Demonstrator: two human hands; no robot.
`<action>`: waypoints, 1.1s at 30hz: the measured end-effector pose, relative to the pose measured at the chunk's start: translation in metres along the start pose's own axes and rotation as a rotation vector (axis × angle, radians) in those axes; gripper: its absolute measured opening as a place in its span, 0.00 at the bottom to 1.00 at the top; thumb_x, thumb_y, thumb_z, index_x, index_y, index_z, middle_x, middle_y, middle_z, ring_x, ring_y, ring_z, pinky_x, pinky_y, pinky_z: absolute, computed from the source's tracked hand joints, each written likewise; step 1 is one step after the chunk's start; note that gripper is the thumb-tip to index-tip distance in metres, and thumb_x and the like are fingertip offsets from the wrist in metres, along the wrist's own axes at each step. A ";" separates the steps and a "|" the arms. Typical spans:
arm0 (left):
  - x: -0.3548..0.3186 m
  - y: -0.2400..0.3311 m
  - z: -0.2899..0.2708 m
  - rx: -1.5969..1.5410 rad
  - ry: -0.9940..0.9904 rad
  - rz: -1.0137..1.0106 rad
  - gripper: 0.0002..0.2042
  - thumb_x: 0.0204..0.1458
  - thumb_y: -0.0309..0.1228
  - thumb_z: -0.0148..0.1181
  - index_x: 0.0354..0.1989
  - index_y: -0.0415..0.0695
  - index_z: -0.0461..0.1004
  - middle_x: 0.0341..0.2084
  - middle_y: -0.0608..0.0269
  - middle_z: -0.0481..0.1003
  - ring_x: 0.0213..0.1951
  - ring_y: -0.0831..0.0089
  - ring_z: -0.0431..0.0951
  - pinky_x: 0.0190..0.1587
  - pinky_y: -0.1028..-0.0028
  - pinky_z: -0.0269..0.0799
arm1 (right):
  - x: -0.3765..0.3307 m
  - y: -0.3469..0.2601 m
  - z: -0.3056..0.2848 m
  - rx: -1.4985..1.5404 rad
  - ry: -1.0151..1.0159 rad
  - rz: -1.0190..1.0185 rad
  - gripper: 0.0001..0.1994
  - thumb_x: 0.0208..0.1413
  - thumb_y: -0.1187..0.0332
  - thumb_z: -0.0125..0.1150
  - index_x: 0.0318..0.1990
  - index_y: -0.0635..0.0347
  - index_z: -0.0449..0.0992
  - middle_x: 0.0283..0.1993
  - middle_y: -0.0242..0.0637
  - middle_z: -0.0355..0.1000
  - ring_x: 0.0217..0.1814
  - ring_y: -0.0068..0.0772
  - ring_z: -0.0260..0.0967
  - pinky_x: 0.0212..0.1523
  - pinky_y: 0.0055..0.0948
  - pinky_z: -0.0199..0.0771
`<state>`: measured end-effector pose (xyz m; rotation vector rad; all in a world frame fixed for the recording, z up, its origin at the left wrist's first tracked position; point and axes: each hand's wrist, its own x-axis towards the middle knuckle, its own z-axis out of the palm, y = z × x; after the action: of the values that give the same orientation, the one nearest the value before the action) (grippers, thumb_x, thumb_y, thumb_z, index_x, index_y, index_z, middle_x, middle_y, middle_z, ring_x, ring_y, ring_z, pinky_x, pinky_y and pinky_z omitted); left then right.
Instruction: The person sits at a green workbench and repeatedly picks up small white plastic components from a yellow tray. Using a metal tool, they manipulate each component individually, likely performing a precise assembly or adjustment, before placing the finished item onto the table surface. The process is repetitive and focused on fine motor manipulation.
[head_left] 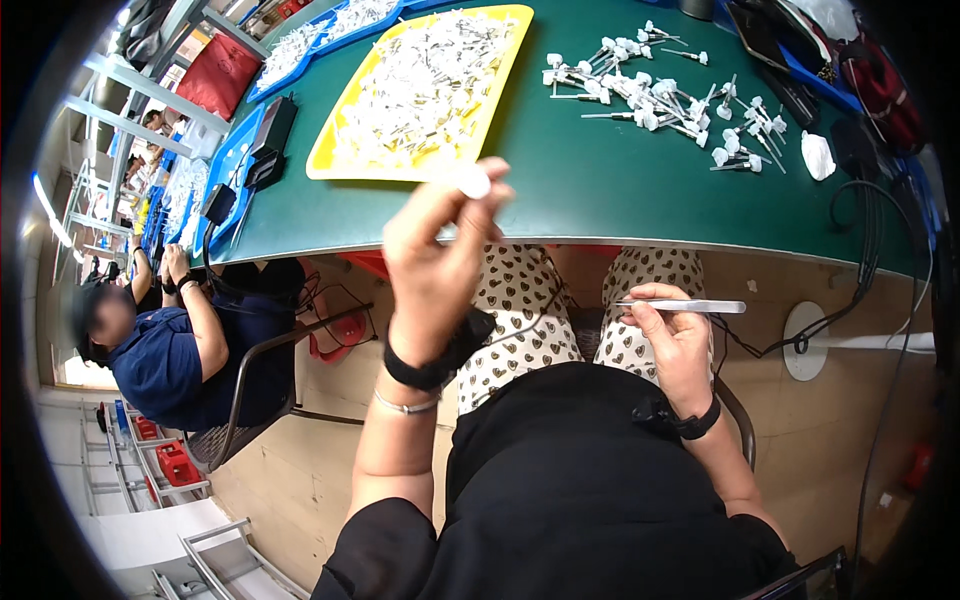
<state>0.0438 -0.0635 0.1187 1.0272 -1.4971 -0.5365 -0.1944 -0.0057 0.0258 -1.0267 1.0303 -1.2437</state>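
Note:
My left hand (438,255) is raised in front of the table edge, pinching a small white plastic part (472,183) between thumb and fingertips. Lower down, over my lap, my right hand (672,335) grips metal tweezers (690,306) that point to the right. A yellow tray (340,150) heaped with small white parts lies on the green table (590,190) just beyond my left hand. Several assembled white pieces with thin metal pins (660,95) are scattered on the table's right side.
A person in a dark blue shirt (165,350) sits on a chair to my left at the same table. Blue trays (230,160) with white parts and black boxes run along the left. Cables (860,250) hang off the table's right edge. Red bins (175,465) stand on a shelf.

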 end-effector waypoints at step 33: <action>-0.031 0.012 0.039 -0.231 -0.351 -0.511 0.10 0.63 0.25 0.59 0.50 0.36 0.78 0.34 0.68 0.76 0.29 0.83 0.76 0.34 0.80 0.75 | -0.001 -0.008 -0.002 0.028 0.014 -0.060 0.09 0.64 0.72 0.62 0.48 0.67 0.76 0.43 0.37 0.78 0.43 0.23 0.76 0.47 0.25 0.81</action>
<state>0.0006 -0.0405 0.1029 1.1740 -1.4218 -1.2764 -0.1983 -0.0047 0.0331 -1.0355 0.9962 -1.3126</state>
